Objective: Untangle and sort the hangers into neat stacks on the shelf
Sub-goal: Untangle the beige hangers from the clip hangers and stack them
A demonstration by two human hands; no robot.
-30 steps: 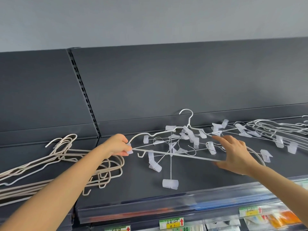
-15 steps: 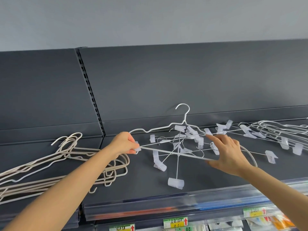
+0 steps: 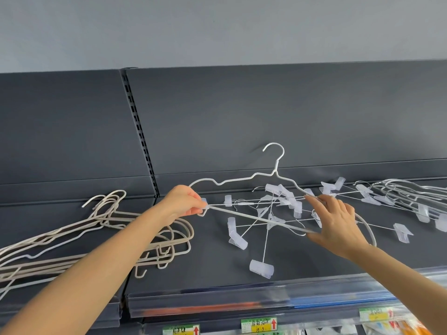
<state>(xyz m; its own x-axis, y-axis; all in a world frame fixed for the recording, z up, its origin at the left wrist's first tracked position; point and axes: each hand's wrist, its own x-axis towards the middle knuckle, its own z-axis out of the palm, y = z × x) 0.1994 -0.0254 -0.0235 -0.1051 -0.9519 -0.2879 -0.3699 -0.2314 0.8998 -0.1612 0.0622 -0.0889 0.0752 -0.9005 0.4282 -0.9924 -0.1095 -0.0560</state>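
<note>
Step in hand: untangling. One white hanger (image 3: 242, 214) is being worked free of a knot of clip hangers (image 3: 261, 268) at mid-shelf.
Left hands: the left hand (image 3: 185, 204) has its fingers curled and pinches the white hanger's left end, where a clear clip also sits at the fingertips.
Right hands: the right hand (image 3: 338, 223) lies over the hanger's right side with fingers spread and nearly straight. The forefinger reaches along the upper wire and the thumb sits at the lower bar. No closed grip is visible.
Hanger position: tilted up off the shelf (image 3: 193, 274), hook uppermost against the back panel. Thin clip wires cross through its frame and clips dangle below it.
Sorted so far: a beige stack (image 3: 167, 243) lies to the left, and a pale pile (image 3: 396, 189) lies to the right. In my judgement the job is partly done.
Next move calls for: a steady hold on the left end while the crossing wires are slid out or the frame is turned to slip past them. A hard pull would probably drag the whole knot along.
Hidden: the hanger's right shoulder passes behind the right hand, and the left fingertips cover the exact contact there.
Cut off: the beige stack runs out of frame left, and the pale pile runs out right.
Hard to make out: which wire hooks which in the knot, and how many clip hangers it holds.
</note>
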